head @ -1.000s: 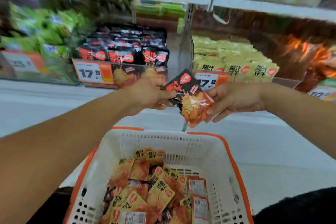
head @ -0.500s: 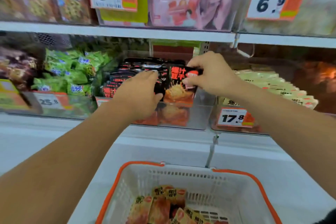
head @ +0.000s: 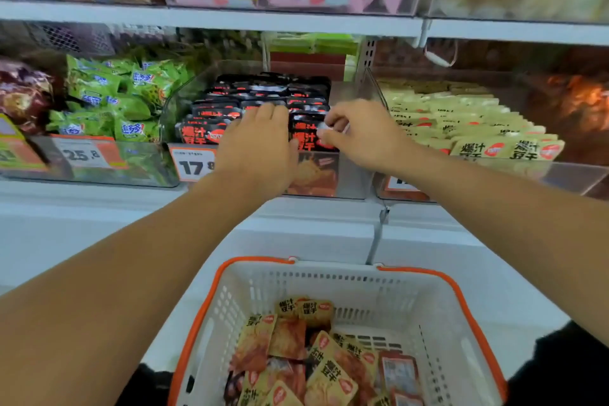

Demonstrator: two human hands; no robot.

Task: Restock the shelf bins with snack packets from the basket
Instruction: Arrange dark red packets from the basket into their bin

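Observation:
A clear shelf bin (head: 349,175) holds rows of black snack packets (head: 273,92). My left hand (head: 257,152) lies flat with straight fingers against the front row of black packets. Beside it, my right hand (head: 359,135) pinches the top edge of the front black packet (head: 306,137) that stands at the bin's right side. Below, a white basket with an orange rim (head: 211,300) holds several yellow and orange snack packets (head: 316,359).
A bin of green packets (head: 115,99) sits to the left and a bin of pale yellow packets (head: 468,122) to the right. Price tags hang on the bin fronts. An upper shelf (head: 211,18) with more goods runs overhead. A white ledge (head: 99,227) lies below the bins.
The black packet has gone down into the front of the bin. My right hand has lowered with it, and my left hand has shifted right against the front row.

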